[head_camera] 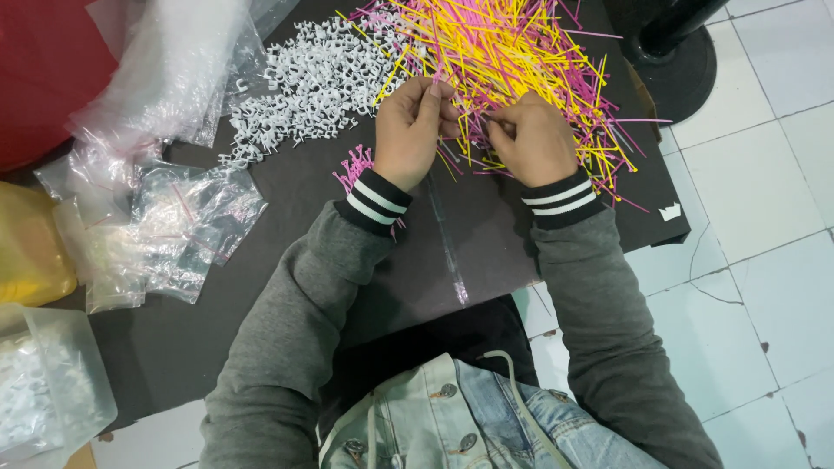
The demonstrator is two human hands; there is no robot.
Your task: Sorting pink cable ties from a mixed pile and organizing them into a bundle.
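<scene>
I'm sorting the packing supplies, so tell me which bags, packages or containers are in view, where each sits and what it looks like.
Clear plastic bags: a crumpled, see-through pile left of the left hand.
Large clear bag: upper left, bulging, translucent.
Yellow bag: left edge, rounded.
Clear plastic container: lower left, boxy, holding white pieces.
No labels, signs or screens.

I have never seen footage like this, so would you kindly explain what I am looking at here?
This is one view from a camera worn on a person's head, looking down at their own hands. The left hand and right hand pinch thin sticks at the edge of a pile of yellow and pink sticks on a dark mat. Beside it lies a heap of small white plastic pieces. Clear plastic bags sit further left.
</scene>
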